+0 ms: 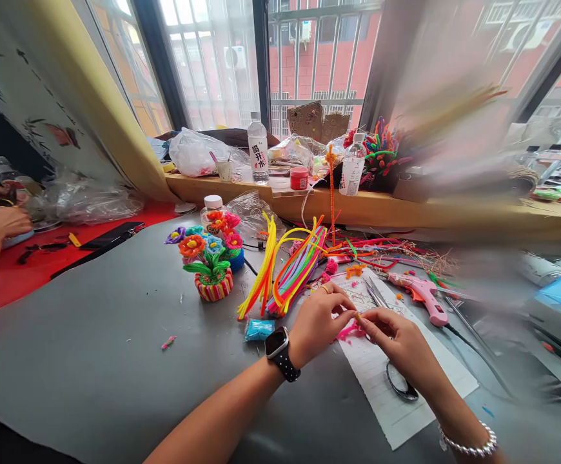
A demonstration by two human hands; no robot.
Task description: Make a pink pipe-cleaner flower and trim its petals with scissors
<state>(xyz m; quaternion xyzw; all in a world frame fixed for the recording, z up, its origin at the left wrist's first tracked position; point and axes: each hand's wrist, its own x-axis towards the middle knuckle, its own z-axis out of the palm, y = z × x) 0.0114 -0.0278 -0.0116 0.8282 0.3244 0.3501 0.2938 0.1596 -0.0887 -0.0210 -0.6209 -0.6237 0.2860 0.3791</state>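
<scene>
My left hand [320, 316], with a watch on its wrist, is closed in a pinch. Its fingertips meet those of my right hand [395, 338], also pinched, above a sheet of lined paper [391, 412]. Whatever sits between the fingertips is tiny and mostly covered; I cannot make it out. Just under them shows a pink fuzzy piece [349, 330]. A pair of scissors [401, 385] lies on the paper, partly hidden by my right hand. Left of my hands are a bundle of colored pipe cleaners [297, 274] and a small blue packet [260, 330].
A pot of pipe-cleaner flowers [214, 285] stands on the grey table. To the right lies a pink glue gun [423, 295] with its cord. Water bottles [258, 151] line the sill. Another person's hands [0, 222] are at the far left. The right side is blurred.
</scene>
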